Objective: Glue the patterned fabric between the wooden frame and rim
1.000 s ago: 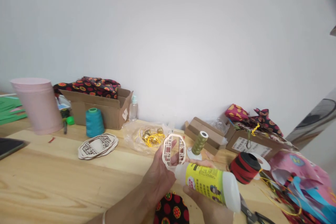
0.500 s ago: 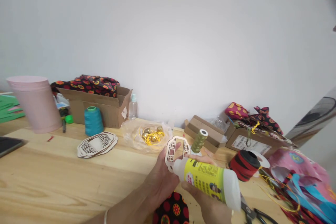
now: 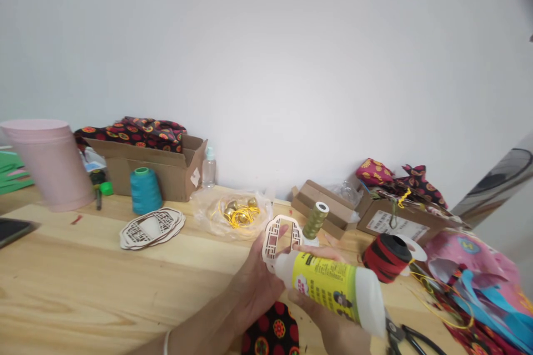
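Observation:
My left hand (image 3: pixel 260 274) grips a pale wooden cut-out frame (image 3: pixel 272 236) with lattice sides and an open middle. In my right hand (image 3: pixel 316 310) is a white glue bottle (image 3: pixel 328 285) with a yellow label, tilted so its narrow end meets the lower part of the frame; whether anything comes out, I cannot make out. Below my hands lies black cloth (image 3: pixel 272 330) with red and yellow flower prints. Just behind the frame stands a cone of olive thread (image 3: pixel 315 221). To the left, a stack of similar wooden frames (image 3: pixel 152 228) rests on the table.
On the left are a pink bin (image 3: pixel 50 166), a teal thread cone (image 3: pixel 145 191) and a cardboard box (image 3: pixel 145 169) of printed cloth. Bells (image 3: pixel 239 212) with yellow cord lie in plastic. Scissors (image 3: pixel 402 335), a red-black ribbon roll (image 3: pixel 385 258) and pink fabric (image 3: pixel 474 258) are at right.
The view has shifted very slightly. Both hands keep the frame and bottle in nearly the same position, the bottle's narrow end still at the frame.

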Action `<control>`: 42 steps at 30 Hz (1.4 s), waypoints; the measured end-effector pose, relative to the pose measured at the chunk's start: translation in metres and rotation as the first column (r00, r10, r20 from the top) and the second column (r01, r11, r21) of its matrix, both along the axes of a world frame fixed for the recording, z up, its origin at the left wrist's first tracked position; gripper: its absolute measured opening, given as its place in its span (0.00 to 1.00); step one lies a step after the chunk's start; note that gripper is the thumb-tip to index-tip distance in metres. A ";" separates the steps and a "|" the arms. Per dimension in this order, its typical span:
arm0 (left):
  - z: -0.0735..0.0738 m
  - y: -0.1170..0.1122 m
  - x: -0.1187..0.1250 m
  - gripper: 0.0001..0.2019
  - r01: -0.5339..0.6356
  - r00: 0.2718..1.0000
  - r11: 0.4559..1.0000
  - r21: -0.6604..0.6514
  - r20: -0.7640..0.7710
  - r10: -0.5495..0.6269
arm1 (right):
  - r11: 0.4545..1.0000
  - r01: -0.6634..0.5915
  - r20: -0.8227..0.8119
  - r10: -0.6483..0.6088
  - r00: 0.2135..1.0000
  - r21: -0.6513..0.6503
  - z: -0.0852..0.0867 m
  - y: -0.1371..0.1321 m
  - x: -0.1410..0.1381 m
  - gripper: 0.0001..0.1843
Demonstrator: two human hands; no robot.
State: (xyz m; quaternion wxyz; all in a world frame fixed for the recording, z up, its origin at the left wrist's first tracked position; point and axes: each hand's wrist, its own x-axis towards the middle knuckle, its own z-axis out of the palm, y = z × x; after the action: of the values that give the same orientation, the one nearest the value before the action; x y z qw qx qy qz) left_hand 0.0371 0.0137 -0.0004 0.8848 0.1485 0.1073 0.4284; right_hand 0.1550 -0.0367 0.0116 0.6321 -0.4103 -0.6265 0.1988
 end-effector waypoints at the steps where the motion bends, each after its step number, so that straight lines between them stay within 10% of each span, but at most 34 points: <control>1: 0.000 0.000 0.000 0.16 -0.002 1.000 1.000 -0.013 -0.005 0.002 | 1.000 0.005 0.031 -0.005 1.000 0.006 0.000 0.000 0.001 0.19; 20: -0.002 0.011 -0.008 0.25 -0.003 1.000 1.000 -0.025 0.013 0.003 | 0.984 0.033 -0.484 -0.115 0.867 -0.175 -0.001 0.000 -0.004 0.23; 31: -0.004 0.009 -0.005 0.26 -0.057 0.997 0.998 -0.003 -0.042 0.057 | 0.997 -0.074 -0.050 0.073 0.996 -0.021 0.007 0.000 -0.009 0.19; 42: 0.004 0.016 -0.018 0.24 -0.153 0.988 0.988 0.028 0.013 0.153 | 0.971 0.171 -0.324 -0.219 0.921 -0.169 0.007 -0.003 -0.011 0.19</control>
State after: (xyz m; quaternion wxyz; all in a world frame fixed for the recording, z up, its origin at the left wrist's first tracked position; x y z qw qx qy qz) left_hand 0.0195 0.0297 0.0038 0.8477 0.1506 0.1074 0.4972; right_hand 0.1445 -0.0400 0.0189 0.7176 -0.4728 -0.4487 0.2453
